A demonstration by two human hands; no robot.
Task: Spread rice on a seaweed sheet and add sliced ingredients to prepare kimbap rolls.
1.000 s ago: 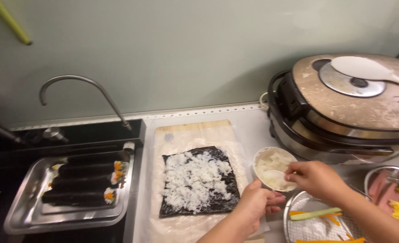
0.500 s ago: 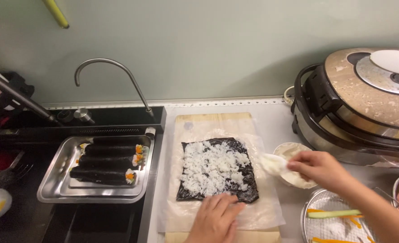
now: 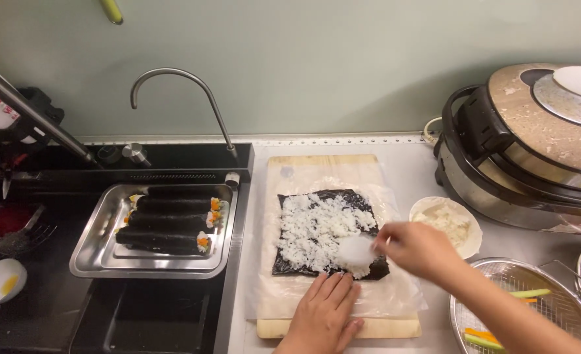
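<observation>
Sitting finished at left-centre, dark seaweed rolls (image 3: 169, 223) fill a steel tray (image 3: 94, 259), while mid-frame a rice-strewn black seaweed sheet (image 3: 323, 229) lies partly covered, left hand (image 3: 323, 314) flat below it, right hand (image 3: 418, 249) closed around a white rice paddle (image 3: 356, 252).

— Where does the seaweed sheet (image 3: 326, 231) lie?
— On a wrap-covered board (image 3: 316, 164), on the tabletop (image 3: 415, 172) right of the sink (image 3: 153, 308); rice (image 3: 313, 229) lies on it.
— And in the sink?
— A tray (image 3: 94, 252) holding rolls (image 3: 169, 223), under the tap (image 3: 185, 98).
— Right of the board?
— A rice bowl (image 3: 457, 219), the cooker (image 3: 533, 144) behind it, a strainer (image 3: 493, 308) in front.
— The hands?
— Left hand (image 3: 323, 314) on the board's near edge, right hand (image 3: 418, 249) over the sheet's near right corner.
</observation>
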